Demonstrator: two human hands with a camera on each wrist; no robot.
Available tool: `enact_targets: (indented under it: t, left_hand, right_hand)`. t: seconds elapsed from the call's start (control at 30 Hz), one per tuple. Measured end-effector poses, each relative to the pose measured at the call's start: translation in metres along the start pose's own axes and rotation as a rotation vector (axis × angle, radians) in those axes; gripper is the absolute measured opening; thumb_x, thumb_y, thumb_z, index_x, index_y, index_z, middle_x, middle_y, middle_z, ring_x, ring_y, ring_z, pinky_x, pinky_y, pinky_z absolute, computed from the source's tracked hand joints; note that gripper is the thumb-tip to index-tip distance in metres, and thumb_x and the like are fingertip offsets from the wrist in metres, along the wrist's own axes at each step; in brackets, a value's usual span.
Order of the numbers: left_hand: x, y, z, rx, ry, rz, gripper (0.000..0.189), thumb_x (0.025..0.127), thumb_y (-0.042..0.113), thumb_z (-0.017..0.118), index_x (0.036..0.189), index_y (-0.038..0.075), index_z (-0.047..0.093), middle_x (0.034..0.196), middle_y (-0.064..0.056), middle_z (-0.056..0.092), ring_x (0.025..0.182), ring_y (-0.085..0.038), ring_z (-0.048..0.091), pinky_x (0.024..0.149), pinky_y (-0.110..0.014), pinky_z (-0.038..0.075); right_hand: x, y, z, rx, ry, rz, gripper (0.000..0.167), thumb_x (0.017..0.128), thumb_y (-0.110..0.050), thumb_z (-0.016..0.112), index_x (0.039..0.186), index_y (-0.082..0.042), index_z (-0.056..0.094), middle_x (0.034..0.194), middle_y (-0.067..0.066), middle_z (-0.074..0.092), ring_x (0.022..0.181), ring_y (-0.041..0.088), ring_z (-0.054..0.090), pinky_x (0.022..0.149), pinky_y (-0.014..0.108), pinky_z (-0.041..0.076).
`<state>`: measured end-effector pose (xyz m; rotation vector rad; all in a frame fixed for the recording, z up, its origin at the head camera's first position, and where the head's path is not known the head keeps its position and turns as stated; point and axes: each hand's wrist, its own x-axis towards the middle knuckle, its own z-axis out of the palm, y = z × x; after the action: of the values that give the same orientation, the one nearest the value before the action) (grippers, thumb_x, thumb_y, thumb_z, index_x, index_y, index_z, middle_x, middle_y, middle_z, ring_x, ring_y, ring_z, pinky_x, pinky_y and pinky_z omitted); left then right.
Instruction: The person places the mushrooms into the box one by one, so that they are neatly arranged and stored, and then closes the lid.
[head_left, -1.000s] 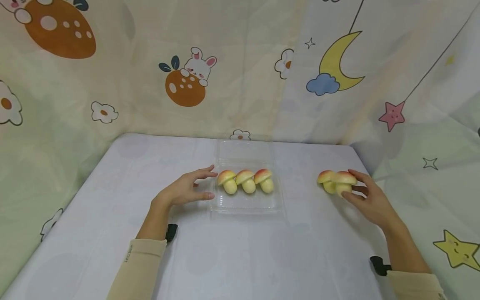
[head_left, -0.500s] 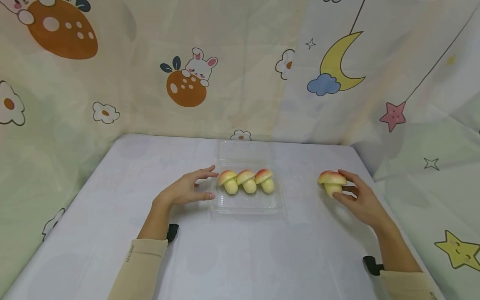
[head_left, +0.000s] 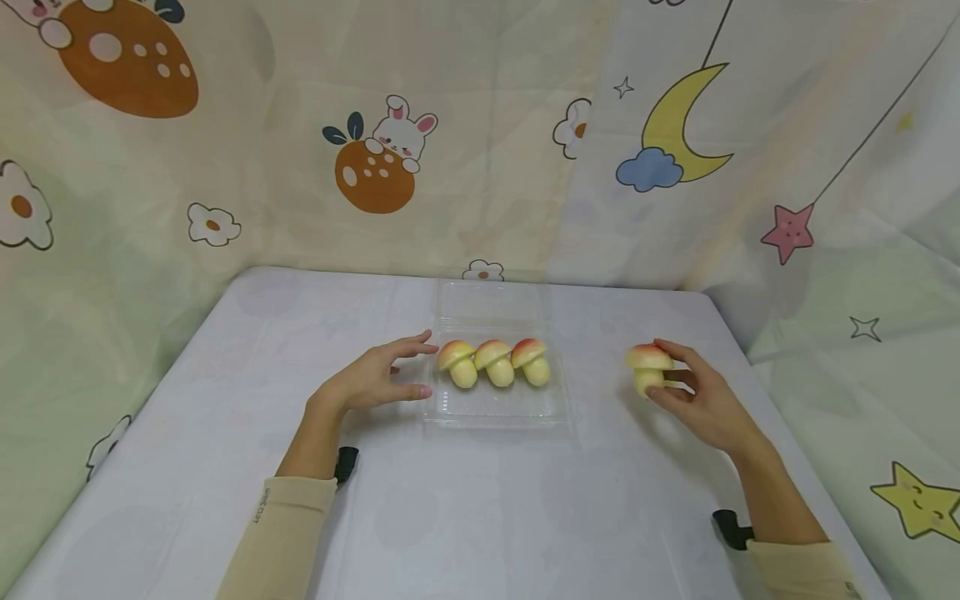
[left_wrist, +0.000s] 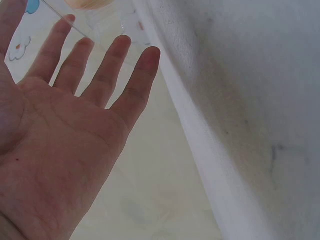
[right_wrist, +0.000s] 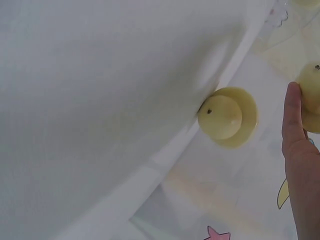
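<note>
Three toy mushrooms (head_left: 494, 364), red-yellow caps over pale yellow stems, lie side by side in a clear plastic box (head_left: 495, 408). My left hand (head_left: 367, 375) is held at the box's left edge, thumb and fingers spread; whether it touches is unclear. In the left wrist view its palm (left_wrist: 65, 135) is bare. On the right, my right hand (head_left: 701, 396) pinches a mushroom (head_left: 648, 357) between thumb and fingers. The right wrist view shows that held mushroom (right_wrist: 311, 95) at the edge and another mushroom (right_wrist: 221, 117) apart from it, mostly hidden in the head view.
The box's clear lid (head_left: 491, 302) lies folded back behind it. A white cloth covers the table (head_left: 480, 517). Cartoon-printed curtains (head_left: 480, 150) rise at the back and sides.
My right hand has moved left with the pinched mushroom, passing in front of the other mushroom there. The left hand and the mushrooms in the box have stayed put.
</note>
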<state>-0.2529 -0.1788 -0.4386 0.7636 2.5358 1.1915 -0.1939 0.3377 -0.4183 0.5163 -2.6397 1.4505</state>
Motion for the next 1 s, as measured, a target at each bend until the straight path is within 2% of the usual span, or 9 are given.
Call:
enact_targets:
  t: [0.27,0.43,0.6,0.73,1.0]
  left_hand:
    - [-0.001,0.003,0.0,-0.009,-0.006,-0.016,0.074,0.086,0.042,0.084,0.15,0.023,0.053,0.169,0.003,0.029,0.15,-0.025,0.038,0.117,-0.053,0.043]
    - [0.0,0.003,0.0,-0.014,-0.007,-0.009,0.072,0.087,0.039,0.083,0.15,0.024,0.052,0.169,0.003,0.028,0.15,-0.026,0.037,0.117,-0.053,0.042]
    - [0.001,0.001,0.0,-0.016,-0.005,-0.009,0.073,0.087,0.04,0.083,0.151,0.023,0.052,0.17,0.003,0.028,0.151,-0.025,0.037,0.118,-0.052,0.042]
    - [0.001,0.0,-0.001,-0.009,-0.004,-0.007,0.074,0.087,0.043,0.083,0.151,0.023,0.052,0.17,0.004,0.028,0.151,-0.024,0.037,0.118,-0.052,0.042]
    - [0.001,-0.001,0.0,-0.002,-0.008,-0.007,0.071,0.088,0.038,0.083,0.15,0.023,0.052,0.17,0.004,0.028,0.151,-0.023,0.037,0.117,-0.052,0.043]
  right_hand:
    - [0.004,-0.004,0.009,0.048,-0.029,-0.017,0.067,0.094,0.003,0.071,0.153,-0.006,0.041,0.14,0.012,0.05,0.11,0.009,0.062,0.086,0.017,0.059]
    - [0.009,-0.013,0.013,0.039,-0.049,-0.025,0.068,0.095,0.001,0.071,0.154,-0.007,0.041,0.142,0.012,0.048,0.111,0.009,0.061,0.088,0.016,0.058]
    - [0.017,-0.021,0.02,0.043,-0.064,-0.049,0.068,0.094,0.001,0.072,0.154,-0.006,0.041,0.144,0.01,0.047,0.112,0.012,0.061,0.089,0.016,0.058]
    - [0.021,-0.024,0.027,0.088,-0.073,-0.04,0.069,0.094,0.002,0.072,0.154,-0.005,0.04,0.145,0.008,0.043,0.114,0.011,0.062,0.089,0.018,0.059]
    - [0.026,-0.029,0.044,0.133,-0.114,-0.083,0.072,0.092,0.005,0.072,0.156,-0.008,0.04,0.149,0.015,0.045,0.114,0.012,0.062,0.091,0.022,0.059]
